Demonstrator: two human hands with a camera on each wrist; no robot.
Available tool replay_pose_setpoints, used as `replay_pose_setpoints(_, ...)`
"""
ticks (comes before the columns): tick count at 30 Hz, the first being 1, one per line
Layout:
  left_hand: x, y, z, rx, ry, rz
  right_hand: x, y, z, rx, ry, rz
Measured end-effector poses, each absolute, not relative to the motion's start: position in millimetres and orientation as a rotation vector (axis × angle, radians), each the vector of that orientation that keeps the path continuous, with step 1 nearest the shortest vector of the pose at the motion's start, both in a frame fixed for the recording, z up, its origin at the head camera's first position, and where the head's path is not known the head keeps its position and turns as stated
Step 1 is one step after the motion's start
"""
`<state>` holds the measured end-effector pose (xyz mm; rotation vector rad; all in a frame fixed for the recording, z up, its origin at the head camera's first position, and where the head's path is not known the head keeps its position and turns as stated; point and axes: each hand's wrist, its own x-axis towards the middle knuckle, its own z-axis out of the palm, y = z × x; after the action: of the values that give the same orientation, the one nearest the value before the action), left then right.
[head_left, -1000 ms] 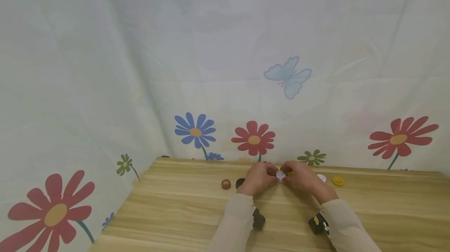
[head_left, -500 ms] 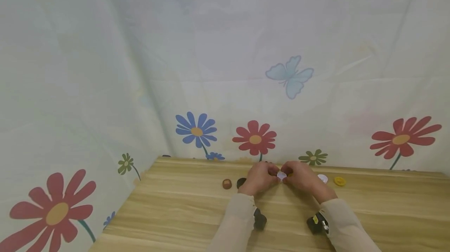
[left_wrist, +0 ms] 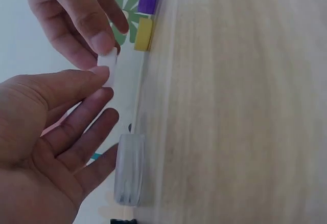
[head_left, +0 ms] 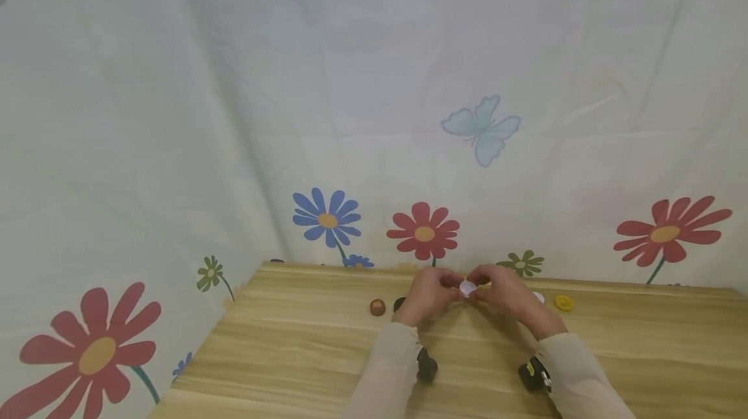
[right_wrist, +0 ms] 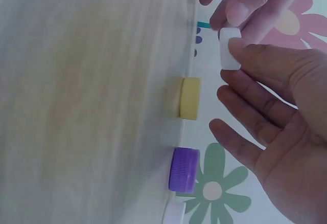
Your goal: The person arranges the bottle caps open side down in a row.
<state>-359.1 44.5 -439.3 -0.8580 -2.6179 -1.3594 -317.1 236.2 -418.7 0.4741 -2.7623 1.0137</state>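
Both hands meet over the far part of the wooden table, holding one small round white cap point(head_left: 467, 288) between them. My left hand point(head_left: 431, 292) pinches its left side with thumb and fingertip, and my right hand point(head_left: 498, 290) pinches the right side. From the left wrist view the cap point(left_wrist: 108, 66) is seen edge-on, the left hand point(left_wrist: 61, 116) below it with its other fingers spread. In the right wrist view the white cap point(right_wrist: 230, 48) sits under the thumb of the right hand point(right_wrist: 281, 96), its remaining fingers loosely extended.
Along the table's point(head_left: 292, 341) far edge stand a brown cap point(head_left: 377, 307), a partly hidden black cap point(head_left: 399, 304), a white cap point(head_left: 538, 297) and a yellow one point(head_left: 563, 303). Wrist views add a ribbed purple cap point(right_wrist: 184, 170), another yellow cap point(right_wrist: 190, 98) and a clear container point(left_wrist: 130, 170). A flowered curtain hangs behind.
Both hands have risen slightly with the white cap between them, and it now shows more fully. The caps on the table stay where they were.
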Motion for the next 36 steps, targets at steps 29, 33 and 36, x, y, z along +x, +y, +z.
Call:
replay_pose_setpoints(29, -349, 26, -423, -0.807, -2.556, -1.674, -302, 231, -413, 0.436, -2.623, 1.225)
replay_pose_setpoints(33, -346, 25, -422, -0.784, -2.564, -1.686, -299, 230, -414, 0.421, -2.615, 1.248)
replay_pose_setpoints(36, -345, 24, -423, -0.767, -2.570, -1.678, -298, 230, -415, 0.410, -2.615, 1.245)
